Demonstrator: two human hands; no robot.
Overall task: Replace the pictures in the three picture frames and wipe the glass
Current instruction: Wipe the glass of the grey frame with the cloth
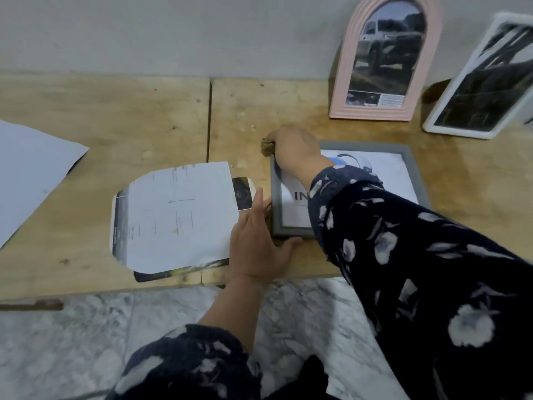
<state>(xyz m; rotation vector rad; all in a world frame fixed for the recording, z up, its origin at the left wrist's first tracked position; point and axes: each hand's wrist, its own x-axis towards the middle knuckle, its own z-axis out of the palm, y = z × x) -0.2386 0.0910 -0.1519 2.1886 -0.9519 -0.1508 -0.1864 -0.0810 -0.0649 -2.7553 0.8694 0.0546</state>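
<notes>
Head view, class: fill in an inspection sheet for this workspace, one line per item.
Surface: wooden table, stained, seam down the middle.
Job's things: grey frame lying flat; pink arched frame and white frame standing by the wall.
Clutter: cut paper sheets; blank sheet at left.
Grippers: left hand steadies the grey frame's corner; right hand holds a small brown wad at its far corner.
Cables: nothing seen.
Surroundings: plain wall; marble floor.

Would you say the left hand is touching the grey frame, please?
Touching. The head view shows the left hand lying against the grey frame's left edge, fingers along its side and thumb at its near corner.
</notes>
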